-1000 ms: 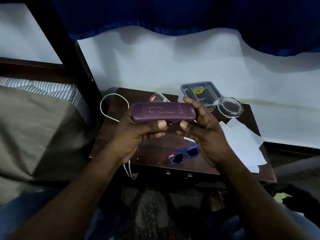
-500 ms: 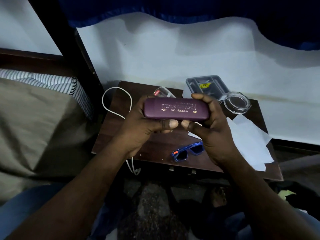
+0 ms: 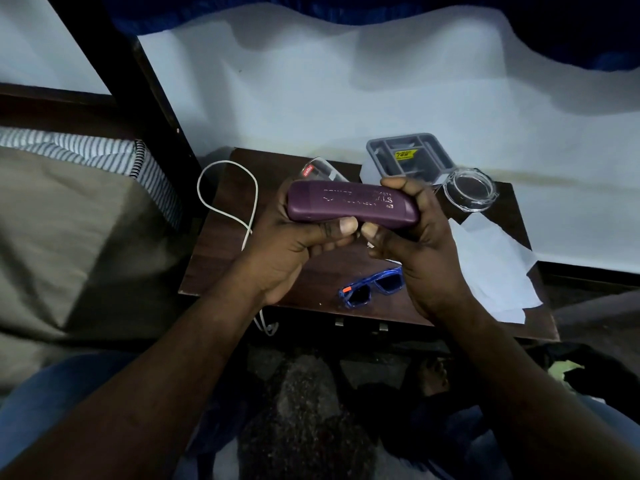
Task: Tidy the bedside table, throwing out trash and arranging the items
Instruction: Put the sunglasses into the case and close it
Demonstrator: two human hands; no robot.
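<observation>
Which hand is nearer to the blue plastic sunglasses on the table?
Right. The right hand is beside the blue plastic sunglasses' right end; the left hand is farther, up and left.

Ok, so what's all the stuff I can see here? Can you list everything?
glasses case: one, purple, held above the table
sunglasses: one pair, blue, on the table near its front edge
cable: one, white, looping off the table's left side
clear cup: one, see-through with a red label, behind the case, partly hidden
tray: one, grey with a yellow sticker, at the back of the table
round dish: one, see-through, right of the tray
paper: white, count unclear, on the table's right side
bedside table: one, dark brown
left hand: one, grips the case's left end
right hand: one, grips the case's right end
</observation>
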